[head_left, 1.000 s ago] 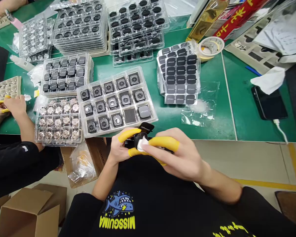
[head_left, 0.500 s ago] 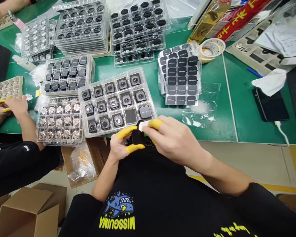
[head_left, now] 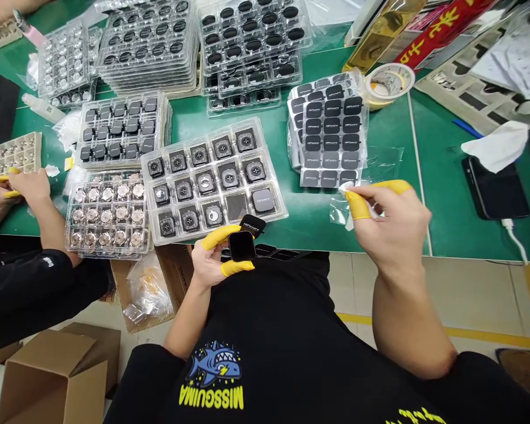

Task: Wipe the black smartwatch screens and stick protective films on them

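As I am watching, left hand (head_left: 206,262): fingers are holding a black watch (head_left: 242,247).
Right hand (head_left: 391,227): fingers are pinching white tissue (head_left: 346,187), centre-right.

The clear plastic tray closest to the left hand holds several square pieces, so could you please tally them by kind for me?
Black square watch bodies with round-marked sides up: 13
Grey rounded square with pale lettering: 1
Plain dark square without round marks: 1
Total: 15
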A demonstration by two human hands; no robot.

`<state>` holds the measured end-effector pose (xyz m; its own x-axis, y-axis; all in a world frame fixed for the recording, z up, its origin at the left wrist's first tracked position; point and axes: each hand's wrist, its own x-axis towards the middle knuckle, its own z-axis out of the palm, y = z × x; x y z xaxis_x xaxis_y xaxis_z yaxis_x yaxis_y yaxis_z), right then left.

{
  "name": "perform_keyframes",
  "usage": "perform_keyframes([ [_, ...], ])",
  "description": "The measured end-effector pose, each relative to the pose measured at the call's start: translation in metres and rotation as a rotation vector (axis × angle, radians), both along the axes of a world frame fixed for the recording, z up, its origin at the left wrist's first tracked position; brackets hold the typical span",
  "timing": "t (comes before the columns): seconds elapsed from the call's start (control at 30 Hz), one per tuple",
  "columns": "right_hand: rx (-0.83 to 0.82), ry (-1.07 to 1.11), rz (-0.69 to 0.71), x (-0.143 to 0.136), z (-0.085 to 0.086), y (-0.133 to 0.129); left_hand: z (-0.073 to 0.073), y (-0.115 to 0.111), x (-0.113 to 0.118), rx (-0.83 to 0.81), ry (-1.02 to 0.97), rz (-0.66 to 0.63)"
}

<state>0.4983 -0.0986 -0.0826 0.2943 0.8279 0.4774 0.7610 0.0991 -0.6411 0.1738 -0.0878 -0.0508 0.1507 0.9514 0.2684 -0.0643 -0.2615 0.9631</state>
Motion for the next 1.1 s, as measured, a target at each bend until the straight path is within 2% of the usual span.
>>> perform_keyframes([
  [0.07, -0.023, 0.046, 0.021, 0.001, -0.007, -0.004, 0.0, -0.001, -0.001, -0.004, 0.012, 0.004],
  [0.1, 0.014, 0.054, 0.015, -0.001, -0.004, -0.007, 0.0, -0.001, -0.001, -0.002, 0.015, 0.006],
  [0.17, 0.119, 0.028, -0.001, -0.011, 0.013, -0.018, 0.0, -0.002, -0.001, 0.001, 0.014, 0.004],
  [0.23, 0.19, -0.026, 0.032, -0.025, 0.037, -0.029, -0.001, -0.002, 0.0, 0.004, 0.0, -0.007],
  [0.33, 0.151, -0.053, 0.273, -0.048, 0.068, -0.038, -0.001, -0.001, 0.004, 0.008, -0.003, -0.031],
  [0.4, 0.149, -0.06, 0.483, -0.059, 0.079, -0.036, 0.0, 0.0, 0.006, 0.011, 0.021, -0.036],
  [0.47, 0.189, -0.095, 0.644, -0.066, 0.083, -0.029, 0.002, 0.001, 0.006, 0.021, 0.045, -0.035],
  [0.53, 0.239, -0.132, 0.745, -0.069, 0.082, -0.02, 0.004, 0.002, 0.005, 0.032, 0.061, -0.05],
  [0.67, 0.281, -0.234, 0.871, -0.069, 0.079, -0.008, 0.008, 0.003, 0.001, 0.024, 0.075, -0.118],
  [0.83, 0.269, -0.347, 1.051, -0.064, 0.086, -0.001, 0.009, 0.003, -0.004, -0.036, 0.067, -0.212],
  [0.97, 0.286, -0.321, 1.138, -0.065, 0.092, 0.007, 0.008, 0.005, -0.009, -0.033, 0.091, -0.238],
  [1.1, 0.295, -0.295, 1.167, -0.072, 0.093, 0.014, 0.007, 0.007, -0.012, 0.014, 0.202, -0.268],
])
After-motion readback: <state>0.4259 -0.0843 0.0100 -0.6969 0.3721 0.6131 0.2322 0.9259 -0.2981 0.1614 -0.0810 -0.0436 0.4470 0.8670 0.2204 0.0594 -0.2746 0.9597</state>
